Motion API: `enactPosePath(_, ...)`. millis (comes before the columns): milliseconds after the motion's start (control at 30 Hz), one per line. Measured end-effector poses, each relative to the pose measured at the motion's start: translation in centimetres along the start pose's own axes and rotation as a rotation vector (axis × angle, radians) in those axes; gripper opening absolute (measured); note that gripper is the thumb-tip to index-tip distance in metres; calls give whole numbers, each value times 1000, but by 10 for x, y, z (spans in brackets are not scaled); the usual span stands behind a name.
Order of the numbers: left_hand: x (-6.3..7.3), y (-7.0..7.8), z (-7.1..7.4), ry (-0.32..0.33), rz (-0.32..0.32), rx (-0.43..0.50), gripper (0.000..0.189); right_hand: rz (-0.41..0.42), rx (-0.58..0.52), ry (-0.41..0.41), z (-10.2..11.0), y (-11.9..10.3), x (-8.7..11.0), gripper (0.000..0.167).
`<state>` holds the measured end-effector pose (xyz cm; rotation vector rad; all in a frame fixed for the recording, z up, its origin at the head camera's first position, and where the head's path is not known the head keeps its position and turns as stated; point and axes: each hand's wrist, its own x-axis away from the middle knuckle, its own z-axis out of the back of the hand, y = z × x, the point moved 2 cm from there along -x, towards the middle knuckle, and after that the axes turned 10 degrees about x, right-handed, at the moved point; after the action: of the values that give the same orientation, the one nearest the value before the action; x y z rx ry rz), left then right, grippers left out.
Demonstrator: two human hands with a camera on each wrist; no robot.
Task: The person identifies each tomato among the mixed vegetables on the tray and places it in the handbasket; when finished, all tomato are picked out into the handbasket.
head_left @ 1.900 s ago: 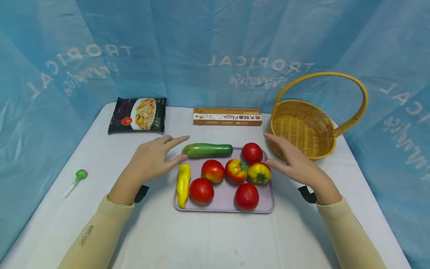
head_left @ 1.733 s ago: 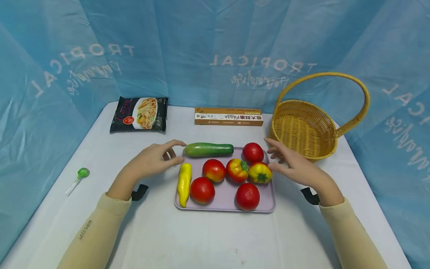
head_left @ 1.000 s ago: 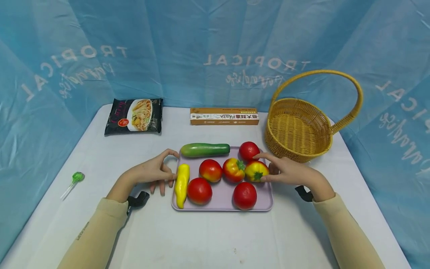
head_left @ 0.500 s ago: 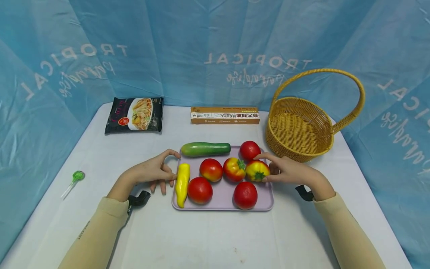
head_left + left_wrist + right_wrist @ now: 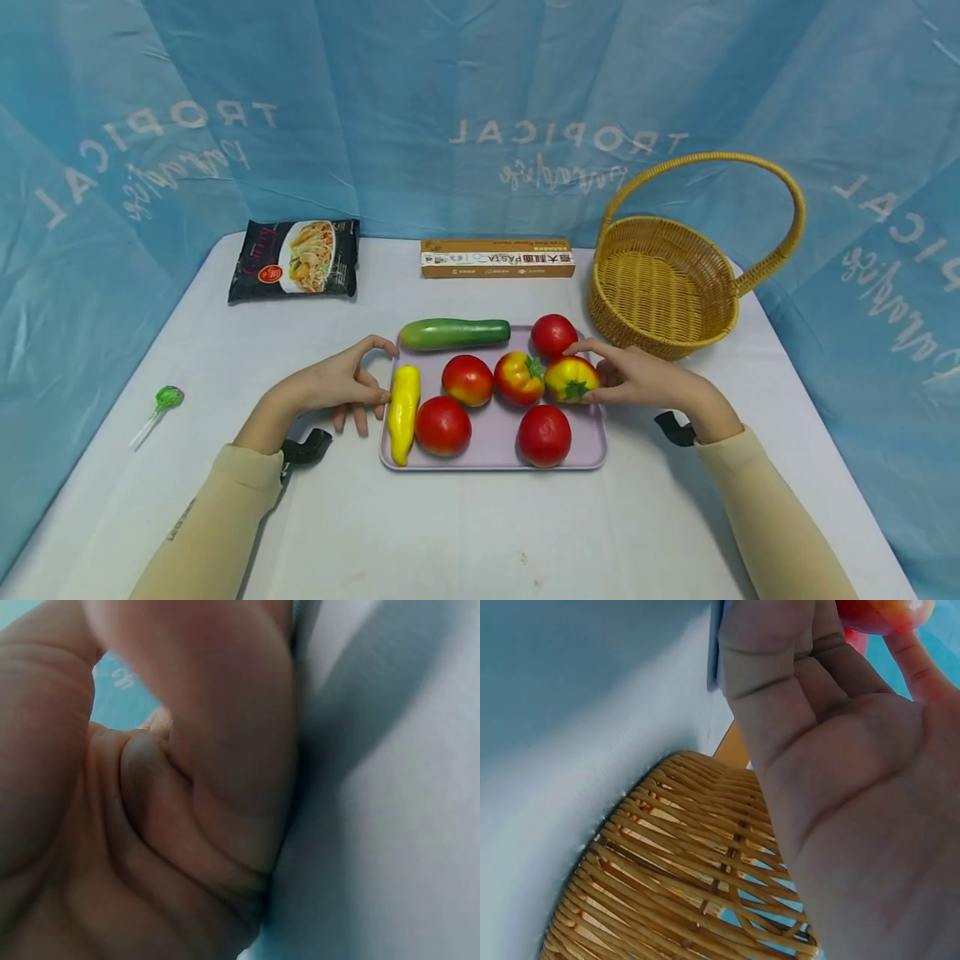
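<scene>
In the head view a pale purple tray lies on the white table. On it are a zucchini, a yellow chili pepper, several round red fruits and a red-and-yellow bell pepper. My left hand holds the tray's left rim with thumb and index finger, other fingers down beside it. With thumb and index finger, my right hand grips a yellow bell pepper with red patches at the tray's right side. Curled left fingers fill the left wrist view and hide the contact.
Behind the right hand stands a wicker basket with a tall handle. A pasta box and a black noodle packet lie at the back. A green lollipop lies far left. Blue curtains surround the table.
Both hands have come down to the tray's sides: the left to its left rim, the right onto the yellow bell pepper. Over the last second the hands have hardly moved.
</scene>
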<state>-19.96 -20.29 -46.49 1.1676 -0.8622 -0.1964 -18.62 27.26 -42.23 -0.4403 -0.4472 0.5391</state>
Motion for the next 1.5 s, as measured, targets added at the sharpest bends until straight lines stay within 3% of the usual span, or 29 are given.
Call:
enactPosePath(300, -2, 1, -1, 7, 2, -1, 73, 8, -72, 71, 16, -8, 16, 67)
enactPosePath(533, 0, 0, -2, 12, 15, 7, 72, 61, -139, 196, 42, -17, 35, 66)
enactPosePath(867, 1, 0, -2, 15, -1, -15, 72, -18, -234, 389, 89, -10, 53, 71)
enactPosePath(1133, 2, 0, -2, 9, -9, -5, 71, -175, -279, 450, 98, 23, 34, 67)
enactPosePath(1300, 2, -1, -3, 8, -10, -2, 71, -237, -288, 442, 93, 51, 17, 70)
enactPosePath(1500, 1, -1, -2, 6, -11, -5, 72, -271, -303, 392, 88, 65, -2, 78)
